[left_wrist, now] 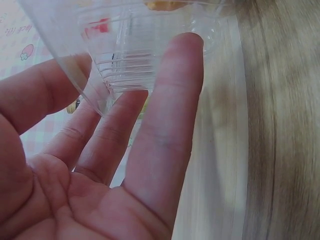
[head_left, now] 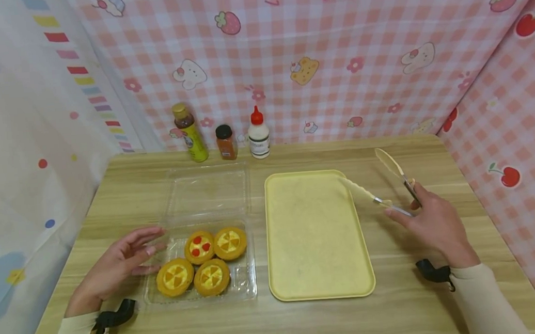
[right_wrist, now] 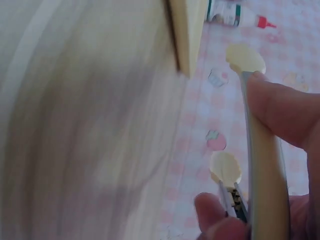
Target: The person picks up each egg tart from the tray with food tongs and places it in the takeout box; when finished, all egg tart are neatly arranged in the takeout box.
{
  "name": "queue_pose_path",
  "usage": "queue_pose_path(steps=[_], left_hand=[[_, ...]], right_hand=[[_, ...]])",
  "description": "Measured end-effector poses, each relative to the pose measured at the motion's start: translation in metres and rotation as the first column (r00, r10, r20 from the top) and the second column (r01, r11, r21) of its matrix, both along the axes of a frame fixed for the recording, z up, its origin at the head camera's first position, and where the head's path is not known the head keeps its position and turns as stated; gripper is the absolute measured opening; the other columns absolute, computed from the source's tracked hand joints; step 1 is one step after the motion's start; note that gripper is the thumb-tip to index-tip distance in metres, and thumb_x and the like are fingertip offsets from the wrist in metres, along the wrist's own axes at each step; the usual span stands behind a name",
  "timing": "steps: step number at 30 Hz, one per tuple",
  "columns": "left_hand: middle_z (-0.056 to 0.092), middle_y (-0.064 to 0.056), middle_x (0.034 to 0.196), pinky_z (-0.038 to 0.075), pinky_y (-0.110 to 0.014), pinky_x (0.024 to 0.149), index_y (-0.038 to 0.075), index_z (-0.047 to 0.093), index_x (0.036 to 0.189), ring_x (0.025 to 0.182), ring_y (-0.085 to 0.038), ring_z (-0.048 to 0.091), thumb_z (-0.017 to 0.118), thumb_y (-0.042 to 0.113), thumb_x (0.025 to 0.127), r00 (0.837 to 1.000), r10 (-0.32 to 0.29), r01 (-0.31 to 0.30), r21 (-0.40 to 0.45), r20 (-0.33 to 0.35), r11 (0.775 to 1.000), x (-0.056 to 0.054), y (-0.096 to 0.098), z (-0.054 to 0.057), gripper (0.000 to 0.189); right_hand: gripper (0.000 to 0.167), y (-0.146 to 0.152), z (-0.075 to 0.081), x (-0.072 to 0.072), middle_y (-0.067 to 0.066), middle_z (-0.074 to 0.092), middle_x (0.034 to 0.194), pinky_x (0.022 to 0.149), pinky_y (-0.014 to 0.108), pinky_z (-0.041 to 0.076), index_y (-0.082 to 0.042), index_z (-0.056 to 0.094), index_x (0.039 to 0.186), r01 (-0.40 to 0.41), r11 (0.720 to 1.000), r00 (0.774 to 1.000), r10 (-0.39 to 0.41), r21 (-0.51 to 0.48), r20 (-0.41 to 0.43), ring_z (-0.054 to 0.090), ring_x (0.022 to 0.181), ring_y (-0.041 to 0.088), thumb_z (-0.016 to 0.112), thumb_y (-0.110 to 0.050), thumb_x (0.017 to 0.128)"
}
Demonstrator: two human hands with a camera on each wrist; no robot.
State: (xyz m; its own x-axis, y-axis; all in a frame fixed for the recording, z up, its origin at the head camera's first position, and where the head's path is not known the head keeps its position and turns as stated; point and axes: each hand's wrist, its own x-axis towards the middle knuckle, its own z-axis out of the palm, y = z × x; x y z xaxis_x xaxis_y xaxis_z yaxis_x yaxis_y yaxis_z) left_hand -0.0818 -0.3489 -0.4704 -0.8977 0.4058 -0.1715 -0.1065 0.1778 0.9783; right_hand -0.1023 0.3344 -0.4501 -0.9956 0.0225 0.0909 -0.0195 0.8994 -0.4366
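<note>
My left hand (head_left: 116, 265) is at the left side of a clear plastic clamshell box (head_left: 245, 285), its fingers loosely extended; in the left wrist view, fingertips (left_wrist: 182, 60) overlap the see-through wall. Inside the box sit several round tarts: one tart with red pieces (head_left: 200, 247), the others, such as the front-left tart (head_left: 175, 277), topped with orange wedges. Tongs (head_left: 398, 212) with cream scalloped tips are in the grip of my right hand (head_left: 439, 222), thumb along one arm. Their arms are spread apart, with one tip over the right edge of a yellow tray (head_left: 316, 236).
The box's transparent lid (head_left: 208, 192) lies folded back behind the tarts. Along the rear edge stand a yellow-labelled bottle (head_left: 192, 138), a black-capped jar (head_left: 226, 143) and a white squeeze bottle (head_left: 259, 136) with a red nozzle. A pink checked cloth (head_left: 269, 63) hangs behind the wooden table (head_left: 325, 321).
</note>
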Motion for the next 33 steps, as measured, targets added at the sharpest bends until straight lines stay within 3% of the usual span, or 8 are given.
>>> queue_pose_path(steps=[3,7,13,17,21,24,28,33], left_hand=[[0.059,0.015,0.15,0.066,-0.041,0.087,0.0,0.039,0.157,0.128,-0.001,0.065,0.053,0.011,0.112,1.0,0.004,-0.004,-0.001,0.003,1.0,-0.001,0.001,0.0,0.048],[0.059,0.013,0.151,0.067,-0.04,0.087,0.001,0.04,0.157,0.128,-0.002,0.065,0.053,0.012,0.112,1.0,0.009,-0.009,-0.004,0.003,1.0,0.0,0.001,0.001,0.048],[0.059,0.013,0.15,0.067,-0.04,0.087,0.0,0.04,0.157,0.128,-0.002,0.065,0.052,0.011,0.112,1.0,0.008,-0.008,-0.003,0.004,1.0,0.001,0.001,0.001,0.047],[0.059,0.013,0.15,0.066,-0.041,0.087,-0.001,0.04,0.156,0.128,-0.002,0.066,0.052,0.011,0.112,1.0,0.008,-0.008,0.003,0.001,1.0,0.001,0.001,0.001,0.047],[0.06,0.012,0.15,0.067,-0.041,0.087,-0.001,0.04,0.156,0.128,-0.003,0.066,0.052,0.01,0.112,1.0,0.009,-0.009,0.009,-0.005,1.0,0.001,0.001,0.002,0.047],[0.061,0.012,0.149,0.067,-0.04,0.087,-0.001,0.04,0.156,0.128,-0.003,0.066,0.052,0.009,0.112,1.0,0.009,-0.009,0.005,-0.005,1.0,0.001,0.0,0.003,0.047],[0.062,0.012,0.148,0.067,-0.04,0.086,-0.001,0.04,0.156,0.127,-0.003,0.066,0.052,0.01,0.112,1.0,0.009,-0.009,-0.002,-0.002,1.0,0.0,0.0,0.003,0.047],[0.061,0.012,0.148,0.067,-0.04,0.085,0.0,0.04,0.156,0.127,-0.003,0.067,0.052,0.009,0.112,1.0,0.008,-0.008,-0.003,-0.007,1.0,-0.001,0.0,0.003,0.047]], right_hand=[[0.079,0.009,-0.004,0.0,0.022,0.072,0.1,0.07,0.054,0.052,0.002,0.06,0.133,0.018,1.0,1.0,-0.018,-0.01,0.006,0.068,0.089,0.044,0.076,-0.062,0.091],[0.064,0.018,-0.01,-0.003,0.017,0.065,0.087,0.061,0.039,0.046,-0.001,0.06,0.105,0.038,0.999,0.999,-0.037,-0.02,0.032,0.062,0.076,0.033,0.076,-0.061,0.091],[0.061,0.028,-0.02,-0.006,0.012,0.052,0.08,0.062,0.035,0.038,-0.005,0.054,0.091,0.062,0.998,0.997,-0.061,-0.007,0.05,0.052,0.073,0.03,0.077,-0.061,0.091],[0.063,0.03,-0.025,-0.006,0.022,0.054,0.09,0.066,0.044,0.042,0.0,0.054,0.097,0.065,0.998,0.995,-0.064,-0.017,0.07,0.054,0.085,0.04,0.076,-0.058,0.093],[0.075,0.029,-0.027,-0.006,0.038,0.055,0.11,0.077,0.063,0.047,0.012,0.053,0.119,0.058,0.997,0.992,-0.052,-0.046,0.114,0.053,0.103,0.054,0.073,-0.056,0.096],[0.083,0.027,-0.025,-0.005,0.044,0.05,0.119,0.083,0.068,0.047,0.017,0.049,0.129,0.051,0.997,0.986,-0.043,-0.052,0.16,0.05,0.11,0.057,0.071,-0.056,0.097],[0.088,0.028,-0.021,-0.002,0.039,0.052,0.114,0.072,0.054,0.048,0.018,0.05,0.129,0.054,0.998,0.977,-0.05,-0.013,0.209,0.053,0.101,0.05,0.07,-0.061,0.095],[0.092,0.03,-0.02,0.001,0.03,0.054,0.106,0.063,0.036,0.039,0.015,0.053,0.129,0.053,0.998,0.968,-0.056,0.017,0.245,0.053,0.09,0.039,0.069,-0.068,0.093]])
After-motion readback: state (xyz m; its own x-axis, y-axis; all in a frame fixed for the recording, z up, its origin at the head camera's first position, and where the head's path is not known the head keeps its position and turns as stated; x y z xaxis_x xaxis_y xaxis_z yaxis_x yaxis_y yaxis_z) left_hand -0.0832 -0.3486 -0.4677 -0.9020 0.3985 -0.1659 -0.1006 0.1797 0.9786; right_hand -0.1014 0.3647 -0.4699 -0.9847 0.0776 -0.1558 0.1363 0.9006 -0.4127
